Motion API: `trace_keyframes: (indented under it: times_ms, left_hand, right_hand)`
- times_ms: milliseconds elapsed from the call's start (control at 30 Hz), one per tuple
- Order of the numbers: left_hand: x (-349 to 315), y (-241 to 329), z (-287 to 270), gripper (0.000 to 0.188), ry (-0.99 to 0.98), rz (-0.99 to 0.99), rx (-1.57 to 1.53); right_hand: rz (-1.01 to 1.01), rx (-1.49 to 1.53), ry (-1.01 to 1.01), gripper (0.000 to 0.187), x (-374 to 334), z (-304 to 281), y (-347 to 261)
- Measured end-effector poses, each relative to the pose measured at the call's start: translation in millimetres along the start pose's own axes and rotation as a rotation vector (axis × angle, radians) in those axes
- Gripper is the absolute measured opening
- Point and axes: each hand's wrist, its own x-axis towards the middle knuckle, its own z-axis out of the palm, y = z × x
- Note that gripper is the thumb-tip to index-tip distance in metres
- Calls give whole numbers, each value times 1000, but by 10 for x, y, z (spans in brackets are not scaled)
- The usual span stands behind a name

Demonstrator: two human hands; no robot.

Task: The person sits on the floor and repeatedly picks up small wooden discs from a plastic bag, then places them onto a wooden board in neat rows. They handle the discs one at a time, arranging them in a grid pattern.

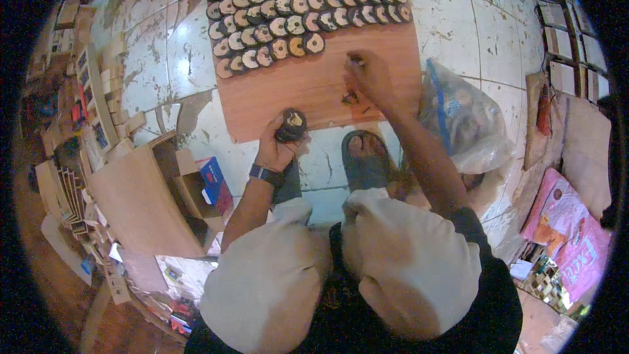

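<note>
My left hand (278, 143), with a dark watch at its wrist, is closed around a round black piece (291, 126) that has a pale, uneven middle. It is at the near edge of a brown wooden board (262, 105). Over the right part of the board is my right hand (368, 77), its fingers bent together at a small dark thing too blurred to name. Close by it lie small dark bits (350, 98). Overlapping rows of round discs (280, 48), pale or tan with dark rims and a small centre hole, cover the far part of the board.
A clear plastic bag (462, 115) with a blue strip lies right of the board. At the left stand a large cardboard box (147, 200) and a blue carton (213, 180). A pink sack (567, 233) is at the right. My sandalled foot (365, 157) is near the board.
</note>
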Motion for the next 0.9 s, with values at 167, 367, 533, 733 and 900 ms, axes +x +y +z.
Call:
trace_keyframes:
  times_ms: [167, 367, 533, 733, 900]
  left_hand:
    - [71, 17, -13, 38, 15, 6, -72]
    - [41, -1, 72, 38, -46, -31, -77]
    - [9, 7, 122, 43, -94, -49, -154]
    - [66, -30, 152, 43, -102, -87, -105]
    - [125, -112, 165, 50, -17, -16, -50]
  right_hand:
    - [-573, -691, -207, 15, -428, -230, 196]
    - [-358, -614, -134, 15, -506, -109, 306]
    - [-162, -356, -2, 17, -584, -117, 192]
    - [-69, 61, -71, 26, -942, 119, -251]
    - [-145, 94, -179, 24, -1035, 415, -347]
